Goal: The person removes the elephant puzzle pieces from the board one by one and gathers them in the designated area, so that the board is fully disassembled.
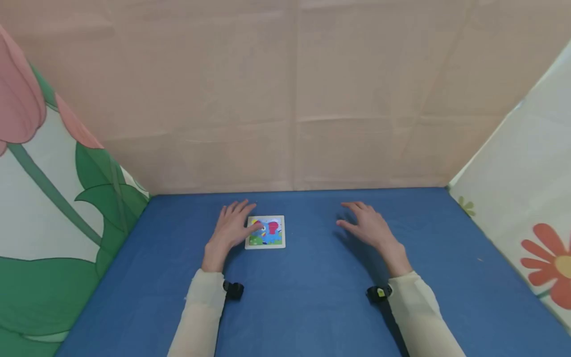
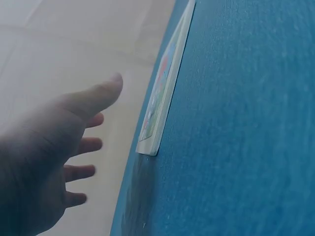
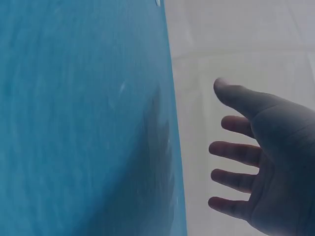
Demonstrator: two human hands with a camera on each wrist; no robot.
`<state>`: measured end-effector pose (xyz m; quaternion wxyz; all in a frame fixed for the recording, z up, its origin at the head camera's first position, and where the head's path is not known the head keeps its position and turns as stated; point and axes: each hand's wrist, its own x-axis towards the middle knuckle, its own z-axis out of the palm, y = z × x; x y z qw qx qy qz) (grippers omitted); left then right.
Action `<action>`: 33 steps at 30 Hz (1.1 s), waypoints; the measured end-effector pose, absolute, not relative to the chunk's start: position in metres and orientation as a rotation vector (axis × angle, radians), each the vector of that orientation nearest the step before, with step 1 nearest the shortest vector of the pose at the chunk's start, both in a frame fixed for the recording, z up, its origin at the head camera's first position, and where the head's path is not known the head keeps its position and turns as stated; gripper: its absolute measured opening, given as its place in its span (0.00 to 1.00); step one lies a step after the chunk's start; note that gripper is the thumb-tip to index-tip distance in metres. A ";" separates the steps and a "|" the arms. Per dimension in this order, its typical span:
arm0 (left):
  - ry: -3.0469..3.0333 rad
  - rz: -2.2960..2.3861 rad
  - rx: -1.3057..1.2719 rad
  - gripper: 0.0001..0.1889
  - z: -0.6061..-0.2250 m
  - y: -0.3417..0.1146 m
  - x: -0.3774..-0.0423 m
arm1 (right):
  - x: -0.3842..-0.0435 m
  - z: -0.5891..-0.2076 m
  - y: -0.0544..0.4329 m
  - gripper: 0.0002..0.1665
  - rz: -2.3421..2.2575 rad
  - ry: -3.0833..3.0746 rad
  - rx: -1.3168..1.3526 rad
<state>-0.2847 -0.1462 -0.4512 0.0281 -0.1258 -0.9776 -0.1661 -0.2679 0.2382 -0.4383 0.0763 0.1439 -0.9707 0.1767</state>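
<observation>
A small square picture puzzle [image 1: 272, 239] with a pale frame and a blue elephant-like figure lies flat on the blue table. My left hand [image 1: 229, 229] hovers at its left side, fingers spread, the thumb overlapping the picture in the head view. In the left wrist view a gap shows between the thumb and the puzzle [image 2: 165, 83], and the hand holds nothing. Farther right, my right hand [image 1: 371, 229] is held above the table with fingers apart and nothing in it; its shadow falls on the cloth below.
The blue tabletop [image 1: 303, 307] runs back to a beige cloth wall [image 1: 294, 99]. A tulip-printed panel [image 1: 53, 208] borders the left side, and a flower-printed panel [image 1: 513, 208] the right. Each wrist wears a small black camera.
</observation>
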 end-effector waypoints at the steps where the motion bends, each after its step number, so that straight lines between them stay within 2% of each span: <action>1: -3.031 -0.521 -0.398 0.39 -0.451 -0.145 -0.285 | -0.268 -0.438 0.237 0.38 0.541 -2.918 0.430; 19: -3.113 -0.568 -0.431 0.33 -0.456 -0.137 -0.285 | -0.276 -0.436 0.206 0.33 0.571 -2.959 0.537; 33: -3.145 -0.545 -0.475 0.34 -0.458 -0.136 -0.284 | -0.283 -0.431 0.174 0.31 0.606 -2.972 0.644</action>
